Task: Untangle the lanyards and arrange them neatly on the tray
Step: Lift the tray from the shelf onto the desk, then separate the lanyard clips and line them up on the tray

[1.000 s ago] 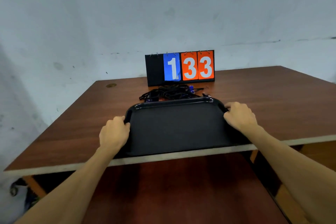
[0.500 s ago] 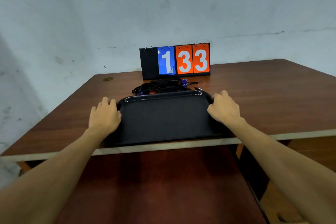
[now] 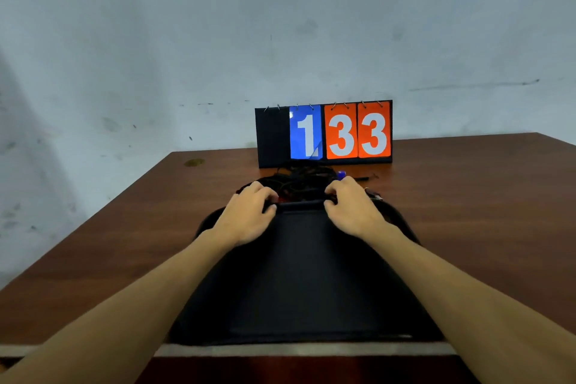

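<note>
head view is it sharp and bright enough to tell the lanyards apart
Head view: dim, flat light, so the black lanyards merge into one clump at the black tray's far rim; head view: a small glare spot at the blue card's top left corner; head view: wide-angle stretch flares the tray's near end.

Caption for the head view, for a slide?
Left hand and right hand reach across the black tray to the tangled lanyards.

Left hand (image 3: 246, 221), right hand (image 3: 352, 212) grip lanyard tangle (image 3: 305, 184) beyond tray (image 3: 305, 274).
</note>
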`<action>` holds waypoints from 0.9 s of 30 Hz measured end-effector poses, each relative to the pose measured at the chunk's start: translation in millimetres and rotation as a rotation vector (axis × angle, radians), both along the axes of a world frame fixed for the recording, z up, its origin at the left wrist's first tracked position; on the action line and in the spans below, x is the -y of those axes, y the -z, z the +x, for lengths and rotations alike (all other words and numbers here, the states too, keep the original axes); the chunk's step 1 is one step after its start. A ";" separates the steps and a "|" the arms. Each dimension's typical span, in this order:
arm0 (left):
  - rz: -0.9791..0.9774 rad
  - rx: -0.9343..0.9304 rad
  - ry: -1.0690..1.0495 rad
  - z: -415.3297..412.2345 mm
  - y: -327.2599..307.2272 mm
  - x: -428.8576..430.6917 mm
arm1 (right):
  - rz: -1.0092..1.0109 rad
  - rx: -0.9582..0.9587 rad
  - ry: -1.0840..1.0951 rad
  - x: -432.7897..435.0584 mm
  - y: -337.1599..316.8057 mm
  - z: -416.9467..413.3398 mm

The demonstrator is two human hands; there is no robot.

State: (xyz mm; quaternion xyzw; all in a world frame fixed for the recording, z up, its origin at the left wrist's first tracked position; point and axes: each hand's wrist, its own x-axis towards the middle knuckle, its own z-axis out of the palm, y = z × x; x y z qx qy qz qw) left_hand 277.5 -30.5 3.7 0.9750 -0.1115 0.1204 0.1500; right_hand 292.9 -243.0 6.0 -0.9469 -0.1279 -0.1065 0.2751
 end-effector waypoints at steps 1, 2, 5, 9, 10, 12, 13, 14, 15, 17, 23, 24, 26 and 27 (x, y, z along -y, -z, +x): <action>0.014 0.005 0.032 7.6 1.7 -0.8 | 0.021 0.008 0.014 -4.4 2.6 5.7; 0.019 0.016 0.061 14.9 3.7 -1.3 | 0.038 0.019 0.034 -7.5 4.8 11.0; -0.025 0.059 0.098 31.0 11.7 -0.1 | 0.054 0.068 0.094 -10.3 13.0 22.3; -0.035 0.072 0.098 39.6 27.5 1.3 | 0.013 0.109 0.113 -10.3 23.8 27.7; -0.041 0.060 0.104 41.2 28.9 0.5 | 0.000 0.120 0.114 -10.1 24.5 28.7; -0.071 0.046 0.118 42.2 28.1 -1.3 | -0.015 0.140 0.109 -9.7 25.3 30.2; -0.091 0.044 0.125 41.5 26.8 -1.5 | -0.012 0.147 0.105 -9.4 25.9 30.6; -0.109 0.043 0.128 40.4 25.9 -1.3 | -0.004 0.150 0.101 -9.0 26.4 30.4; -0.124 0.045 0.130 39.0 24.6 -0.8 | 0.005 0.153 0.099 -8.8 26.7 30.2; -0.143 0.043 0.130 36.3 23.2 -0.4 | 0.026 0.156 0.108 -8.5 27.1 29.9; -0.215 0.080 0.132 37.3 21.6 -2.2 | 0.090 0.221 0.130 -8.6 24.5 27.1; -0.244 0.104 0.132 37.2 21.2 -2.3 | 0.098 0.240 0.129 -8.6 23.9 25.8; -0.281 0.157 0.124 37.6 20.4 -2.3 | 0.109 0.276 0.113 -9.6 22.8 23.8; -0.291 0.178 0.118 38.3 19.9 -2.2 | 0.113 0.294 0.096 -10.5 22.2 22.9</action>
